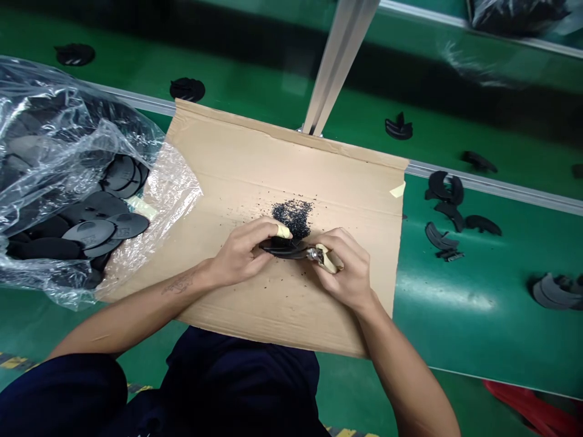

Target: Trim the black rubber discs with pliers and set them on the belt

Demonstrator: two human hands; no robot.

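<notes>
My left hand is closed on a flat black plastic part, its taped fingertip resting on top. My right hand is wrapped round a small tool with a tan handle, and the metal tip touches the part's right end. Both hands rest on a brown cardboard sheet. Just beyond the fingers lies a small heap of black shavings.
A clear plastic bag full of black discs lies at the left. Trimmed black pieces lie scattered on the green conveyor belt at the right and beyond. A metal post rises behind the cardboard.
</notes>
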